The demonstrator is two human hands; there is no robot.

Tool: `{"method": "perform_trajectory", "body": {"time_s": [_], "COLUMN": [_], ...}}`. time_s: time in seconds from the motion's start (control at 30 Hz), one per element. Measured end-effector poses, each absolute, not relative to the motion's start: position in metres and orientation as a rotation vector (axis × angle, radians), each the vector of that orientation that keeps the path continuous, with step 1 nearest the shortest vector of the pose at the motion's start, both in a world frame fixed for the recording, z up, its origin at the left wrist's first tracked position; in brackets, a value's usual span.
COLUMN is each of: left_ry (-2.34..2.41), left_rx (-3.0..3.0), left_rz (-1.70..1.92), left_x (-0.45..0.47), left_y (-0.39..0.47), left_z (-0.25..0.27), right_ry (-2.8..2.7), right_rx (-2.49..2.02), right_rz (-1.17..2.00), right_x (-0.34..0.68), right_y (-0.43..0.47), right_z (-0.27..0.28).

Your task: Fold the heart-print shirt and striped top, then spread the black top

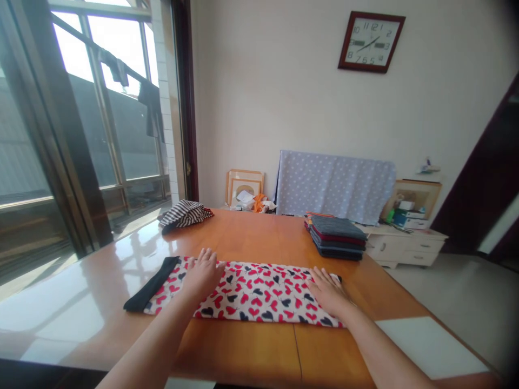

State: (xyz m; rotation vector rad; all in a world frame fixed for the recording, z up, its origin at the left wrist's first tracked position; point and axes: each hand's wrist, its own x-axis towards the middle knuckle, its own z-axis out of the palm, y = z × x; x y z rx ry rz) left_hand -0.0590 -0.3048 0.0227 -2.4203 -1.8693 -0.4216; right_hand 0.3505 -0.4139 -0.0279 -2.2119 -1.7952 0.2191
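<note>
A garment [259, 292] printed with red and black hearts on white lies folded into a long flat strip across the table, with a black band [156, 285] at its left end. My left hand [204, 274] rests flat on the strip, left of its middle, fingers stretched out. Toward the right end, my right hand [329, 292] lies flat on the cloth with its fingers extended. Neither hand grips the fabric. The part of the cloth beneath each palm is hidden.
On the shiny wooden table [243, 351], a striped cloth bundle [186, 214] sits at the far left. A stack of folded clothes [336, 236] stands at the back right. A pale sheet [430, 346] lies near the right edge. Behind is a white cabinet [405, 248].
</note>
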Motion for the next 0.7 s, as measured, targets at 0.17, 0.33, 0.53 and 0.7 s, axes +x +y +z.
{"method": "perform_trajectory", "body": {"time_s": [0.17,0.33,0.53,0.7], "left_ry": [-1.612,-1.364,-1.25,-1.271], "left_rx": [-2.733,-2.877,-2.967,-3.0], "left_rz": [-0.508,-0.535,-0.474,-0.398], "left_x": [0.019,0.071,0.096,0.095], "left_y": [-0.34,-0.362,-0.367,-0.367], "left_z": [0.024,0.021,0.002,-0.007], "right_ry": [-1.378,-1.176,-1.611,-1.736], "right_rx": [-1.943,-1.979,-2.163,-2.234], "right_rz": [0.3,0.112,0.183,0.277], "right_x": [0.387,0.42,0.39,0.381], "right_y": [-0.421,-0.447,-0.459,-0.46], "right_z": [-0.006,0.012,-0.005,-0.021]}}
